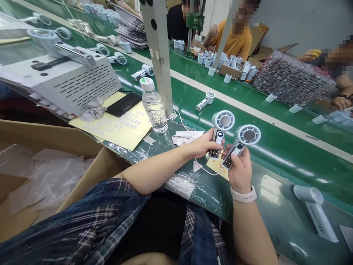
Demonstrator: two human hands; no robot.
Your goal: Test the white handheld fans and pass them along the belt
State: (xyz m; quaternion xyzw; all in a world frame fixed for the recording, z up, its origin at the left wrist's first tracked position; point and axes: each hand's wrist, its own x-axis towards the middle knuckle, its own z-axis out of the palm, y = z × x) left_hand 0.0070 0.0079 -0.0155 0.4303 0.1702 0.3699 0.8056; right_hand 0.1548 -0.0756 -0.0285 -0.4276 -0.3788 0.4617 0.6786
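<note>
My left hand (207, 144) is closed around the handle of a light blue handheld fan (224, 120), its round grille facing up at me. Beside it, my right hand (240, 167) grips a second handheld fan (249, 135), thumb lying on the handle just below a dark round button. The two fans are held close together over the bench edge, their handles angled toward each other. Below them lies a yellow paper (217, 167) with red writing, partly covered by my hands. A white cable (205, 170) curves past it.
A water bottle (154, 106) stands by a metal post (158, 55). Left are a black phone (124, 104), a sticker sheet (116, 129) and a slotted metal box (82, 81). Another fan (316, 211) lies at right. A green conveyor (245, 117) carries more fans; people sit across it.
</note>
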